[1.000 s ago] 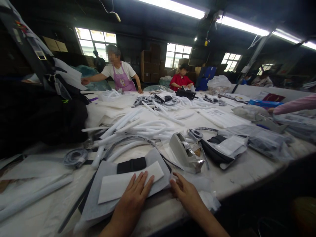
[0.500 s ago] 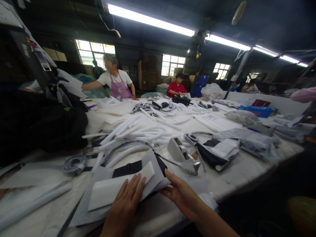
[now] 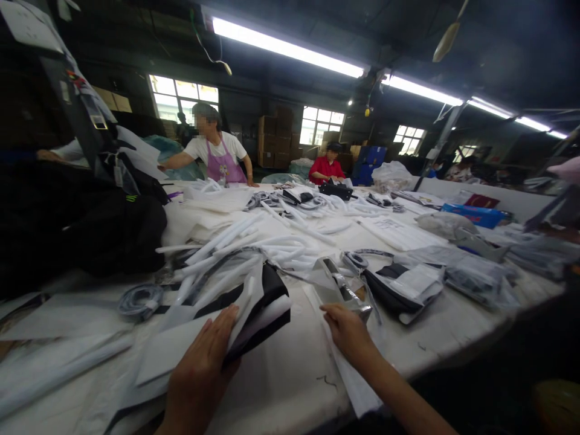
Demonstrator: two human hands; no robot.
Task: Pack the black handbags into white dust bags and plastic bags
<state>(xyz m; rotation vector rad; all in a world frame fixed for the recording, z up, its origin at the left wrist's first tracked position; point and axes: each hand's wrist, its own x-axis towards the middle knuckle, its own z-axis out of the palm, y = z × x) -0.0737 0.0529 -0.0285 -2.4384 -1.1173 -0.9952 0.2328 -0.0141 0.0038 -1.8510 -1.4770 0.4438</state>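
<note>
My left hand is closed round a black bag and the white sheets lying over it, fingers on top and thumb underneath. The bag's right end is tilted up off the table, showing a white layer inside its folded edge. To the right, my right hand pinches the edge of a thin white sheet that hangs toward the table's front edge. Just beyond those fingertips stands a grey tape dispenser. A wrapped strap coil lies left of the bag.
White foam tubes are heaped behind the bag. Another black bag with paper lies at right, beside plastic-wrapped packs. Dark cloth piles up at left. Two people work across the table.
My right hand has left the bag and moved right to the thin white sheet. My left hand has closed round the bag, whose right end now tilts up. The view has shifted slightly.
</note>
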